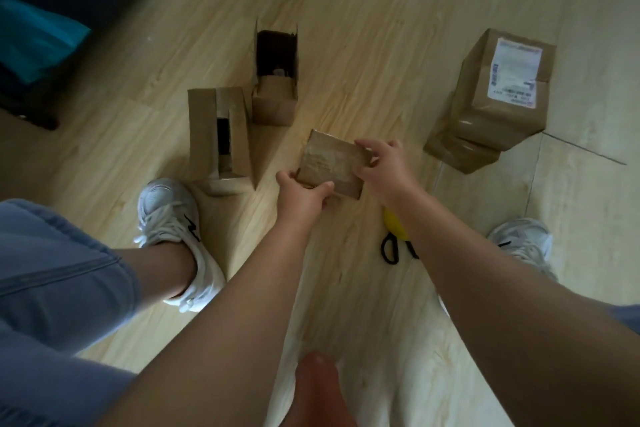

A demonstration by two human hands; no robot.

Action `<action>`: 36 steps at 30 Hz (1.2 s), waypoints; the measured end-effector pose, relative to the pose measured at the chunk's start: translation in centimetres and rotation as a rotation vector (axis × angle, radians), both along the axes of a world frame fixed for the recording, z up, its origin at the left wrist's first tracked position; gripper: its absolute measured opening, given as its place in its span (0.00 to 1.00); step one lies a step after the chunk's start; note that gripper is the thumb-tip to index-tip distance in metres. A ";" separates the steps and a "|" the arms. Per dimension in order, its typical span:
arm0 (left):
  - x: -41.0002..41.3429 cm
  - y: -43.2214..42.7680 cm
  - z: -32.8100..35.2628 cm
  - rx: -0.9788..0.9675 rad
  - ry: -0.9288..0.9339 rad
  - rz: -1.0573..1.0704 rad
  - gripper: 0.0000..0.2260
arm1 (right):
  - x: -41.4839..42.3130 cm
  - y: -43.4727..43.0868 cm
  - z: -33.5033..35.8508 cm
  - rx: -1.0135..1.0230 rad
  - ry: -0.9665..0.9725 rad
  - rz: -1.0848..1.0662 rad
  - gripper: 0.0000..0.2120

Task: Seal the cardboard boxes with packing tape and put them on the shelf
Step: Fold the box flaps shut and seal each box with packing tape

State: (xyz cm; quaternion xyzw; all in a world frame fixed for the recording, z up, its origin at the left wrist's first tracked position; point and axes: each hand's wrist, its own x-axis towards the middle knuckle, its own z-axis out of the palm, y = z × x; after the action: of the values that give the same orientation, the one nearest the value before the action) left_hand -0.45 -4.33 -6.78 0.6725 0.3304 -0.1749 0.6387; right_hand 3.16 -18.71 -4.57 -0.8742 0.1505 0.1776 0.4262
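Note:
A small flat cardboard box point(329, 163) with shiny tape across its top sits low over the wooden floor at the centre. My left hand point(301, 194) grips its near left corner, thumb on the near edge. My right hand point(381, 163) holds its right side, fingers curled over the top. Two unsealed cardboard boxes stand to the left: one with a gap between its flaps point(220, 139) and one fully open point(275, 76). A taped box with a white label point(502, 90) rests on a flatter taped box point(457, 152) at the right.
Black-handled scissors point(391, 250) and a yellow object point(394, 224) lie on the floor point(363, 28) under my right forearm. My white shoes point(173, 218) point(523, 243) flank the work spot. Dark furniture with a teal item point(34, 38) fills the upper left.

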 end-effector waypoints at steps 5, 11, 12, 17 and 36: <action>0.5 -0.3 -0.4 0.002 0.057 0.067 0.26 | 0.8 0.5 -0.6 0.236 0.042 -0.104 0.32; 0.7 -0.5 -0.7 -0.003 0.057 0.064 0.26 | -1.1 -0.4 -0.9 0.358 0.143 -0.312 0.22; 0.6 -0.5 -0.8 -0.001 0.056 0.061 0.27 | -1.7 -0.4 -1.1 0.365 0.147 -0.315 0.18; 0.5 -0.6 -0.8 0.046 0.062 0.016 0.27 | -3.3 0.1 -1.4 0.313 0.100 -0.390 0.11; 0.4 -0.5 -0.5 0.053 0.052 -0.025 0.25 | -2.8 0.8 -0.3 0.237 0.204 -0.475 0.04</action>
State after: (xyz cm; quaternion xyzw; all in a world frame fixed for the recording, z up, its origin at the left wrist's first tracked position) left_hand -0.10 -4.78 -7.28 0.6884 0.3432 -0.1915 0.6096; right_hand 0.40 -17.91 -4.84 -0.7360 0.3715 0.1762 0.5379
